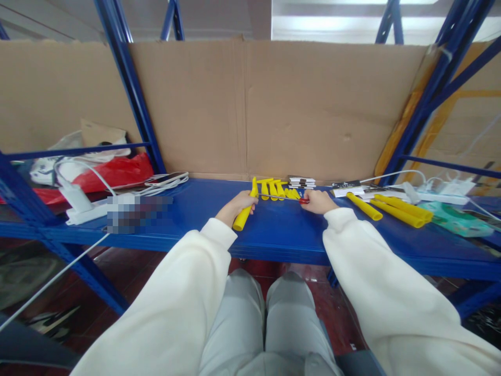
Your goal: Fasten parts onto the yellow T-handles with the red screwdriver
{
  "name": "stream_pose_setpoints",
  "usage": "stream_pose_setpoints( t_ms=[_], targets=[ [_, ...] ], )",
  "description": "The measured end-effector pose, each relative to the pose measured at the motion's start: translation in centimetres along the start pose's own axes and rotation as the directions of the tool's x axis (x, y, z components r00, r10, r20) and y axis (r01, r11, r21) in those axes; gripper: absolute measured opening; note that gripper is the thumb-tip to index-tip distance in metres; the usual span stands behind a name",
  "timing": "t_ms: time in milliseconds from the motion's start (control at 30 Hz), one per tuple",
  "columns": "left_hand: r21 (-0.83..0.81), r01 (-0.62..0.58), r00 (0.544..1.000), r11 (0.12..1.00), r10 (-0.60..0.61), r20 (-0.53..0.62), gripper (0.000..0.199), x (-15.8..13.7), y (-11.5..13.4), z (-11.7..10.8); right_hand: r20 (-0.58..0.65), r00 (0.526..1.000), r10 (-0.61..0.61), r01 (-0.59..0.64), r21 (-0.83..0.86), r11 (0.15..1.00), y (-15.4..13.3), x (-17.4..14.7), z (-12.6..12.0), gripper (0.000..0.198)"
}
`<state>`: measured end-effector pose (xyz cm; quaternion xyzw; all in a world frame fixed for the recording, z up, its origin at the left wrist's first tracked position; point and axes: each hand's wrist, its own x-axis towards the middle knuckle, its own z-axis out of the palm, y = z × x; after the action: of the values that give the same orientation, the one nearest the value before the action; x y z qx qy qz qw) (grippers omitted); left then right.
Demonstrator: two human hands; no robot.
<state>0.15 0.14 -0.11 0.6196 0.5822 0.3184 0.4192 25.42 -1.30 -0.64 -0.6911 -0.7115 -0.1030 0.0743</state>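
My left hand is closed around a yellow tube, which slants with its near end toward the front edge of the blue shelf. In my right hand, the fingers wrap the red handle of a long, thin metal tool; whether it is a blade or a shaft I cannot tell. The tool points left, and its far end reaches the tube by my left hand. Just beyond it lie several short yellow pieces in a row.
Longer yellow tubes lie at the right, near a green packet and a white power strip. Behind stands a cardboard panel. A stack of small packs sits against it. Another power strip and cables are at the left.
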Motion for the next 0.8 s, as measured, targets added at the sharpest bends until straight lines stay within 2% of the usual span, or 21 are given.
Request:
stream_pose_setpoints(
  t_ms=[133,400,667,800],
  targets=[
    [0.002,-0.004,1.0,1.0,0.004,0.002,0.022,-0.06,0.03,0.02,0.058,0.998,-0.005,0.004,0.026,1.0,-0.15,-0.05,-0.26,0.022],
    [0.0,-0.008,1.0,1.0,0.008,0.009,0.023,0.68,-0.38,-0.08,0.004,1.0,-0.029,0.029,0.055,0.998,0.25,0.14,0.38,0.021],
    [-0.009,-0.003,1.0,1.0,0.003,0.011,0.024,0.5,-0.35,-0.15,0.011,0.999,-0.049,0.048,0.049,0.998,0.41,0.2,0.31,0.012],
    [-0.008,-0.012,1.0,1.0,0.012,0.009,0.023,0.27,-0.25,-0.12,0.012,0.999,-0.038,0.037,0.076,0.996,0.51,0.25,0.44,0.02]
  ],
)
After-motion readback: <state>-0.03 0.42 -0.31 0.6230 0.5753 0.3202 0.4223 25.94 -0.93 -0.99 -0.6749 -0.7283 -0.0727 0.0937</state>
